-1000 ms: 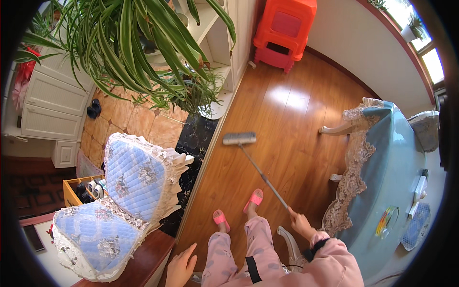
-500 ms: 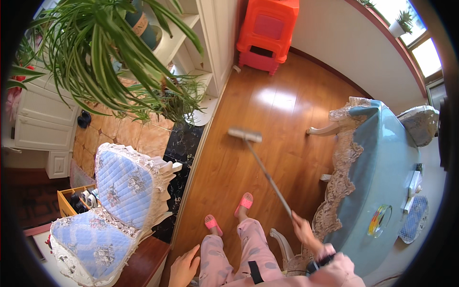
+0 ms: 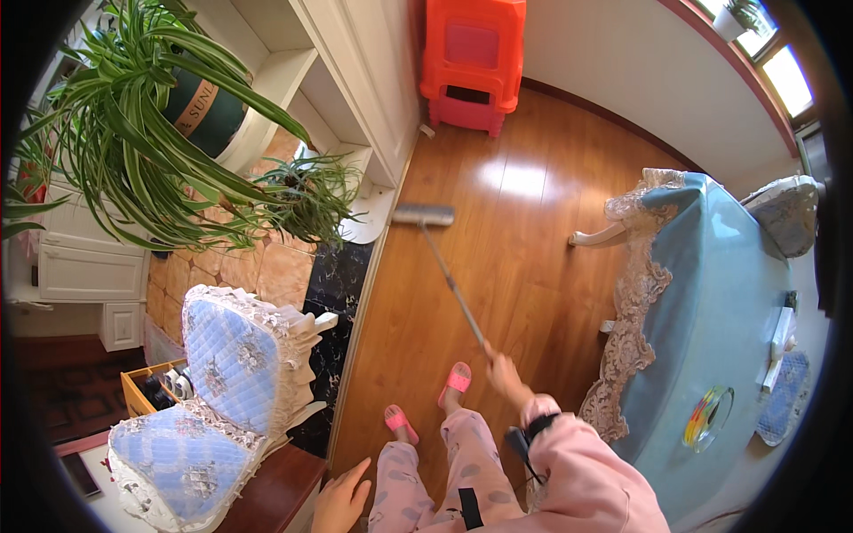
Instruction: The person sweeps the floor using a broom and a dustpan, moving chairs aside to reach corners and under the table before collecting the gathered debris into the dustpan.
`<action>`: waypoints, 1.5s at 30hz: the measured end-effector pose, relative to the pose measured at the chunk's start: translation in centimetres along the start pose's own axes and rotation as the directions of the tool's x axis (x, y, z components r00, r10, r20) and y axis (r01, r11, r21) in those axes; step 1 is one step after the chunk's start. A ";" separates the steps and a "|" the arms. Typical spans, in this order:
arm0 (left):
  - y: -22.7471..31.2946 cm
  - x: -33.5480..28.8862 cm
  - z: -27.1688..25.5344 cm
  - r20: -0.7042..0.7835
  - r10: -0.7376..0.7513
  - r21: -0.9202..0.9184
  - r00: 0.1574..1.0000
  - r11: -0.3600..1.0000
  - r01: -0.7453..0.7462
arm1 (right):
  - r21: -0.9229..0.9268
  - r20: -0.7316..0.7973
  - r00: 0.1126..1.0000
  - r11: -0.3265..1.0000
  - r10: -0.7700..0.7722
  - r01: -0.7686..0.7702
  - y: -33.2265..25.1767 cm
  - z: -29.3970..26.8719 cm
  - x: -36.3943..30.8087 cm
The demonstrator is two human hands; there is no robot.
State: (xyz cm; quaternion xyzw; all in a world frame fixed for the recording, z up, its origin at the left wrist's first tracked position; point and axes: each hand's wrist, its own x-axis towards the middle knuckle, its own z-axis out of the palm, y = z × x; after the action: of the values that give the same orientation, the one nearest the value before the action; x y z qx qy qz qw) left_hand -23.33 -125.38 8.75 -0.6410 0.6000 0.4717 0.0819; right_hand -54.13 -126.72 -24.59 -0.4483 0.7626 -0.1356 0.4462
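Note:
A long-handled mop (image 3: 453,282) with a thin grey pole slants up and to the left from my right hand (image 3: 505,377), whose fingers wrap round the pole. Its flat, pale head (image 3: 424,214) rests on the wooden floor (image 3: 498,258) beside the threshold edge at the left. My left hand (image 3: 341,498) hangs low beside my leg with nothing in it, fingers stretched and the thumb apart. Between my hands show my legs in pink spotted trousers and my pink slippers (image 3: 458,377).
To the right is a table with a blue cloth (image 3: 702,293) and lace trim. Orange-red stacked stools (image 3: 474,62) stand at the far wall. On the left are white shelves with a spider plant (image 3: 133,115), a black stone threshold (image 3: 336,284) and a quilted chair (image 3: 231,360).
My right hand and the mop have moved left and away from me, bringing the mop head to the threshold edge. The left hand stays in nearly the same place.

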 end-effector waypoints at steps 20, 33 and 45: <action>1.7 -0.3 -0.4 -0.037 -0.027 0.097 0.999 0.995 0.030 | 0.525 -0.045 0.952 0.818 0.301 -0.234 2.9 -14.5 -3.3; -1.1 -0.7 -1.6 -0.065 -0.093 0.134 0.994 0.986 0.101 | 0.175 -0.481 0.866 0.983 0.140 -0.061 13.3 -11.5 16.1; -11.4 -5.5 -1.7 -0.037 -0.011 0.104 0.999 0.994 0.015 | 0.080 0.028 0.924 0.921 0.381 -0.382 4.7 5.8 -28.1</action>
State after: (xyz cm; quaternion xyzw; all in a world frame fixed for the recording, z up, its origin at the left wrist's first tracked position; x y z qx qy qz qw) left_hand -11.90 -119.69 8.30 -0.6481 0.6211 0.4274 0.1076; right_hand -46.45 -100.34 -15.01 -0.2729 0.8261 -0.0754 0.4872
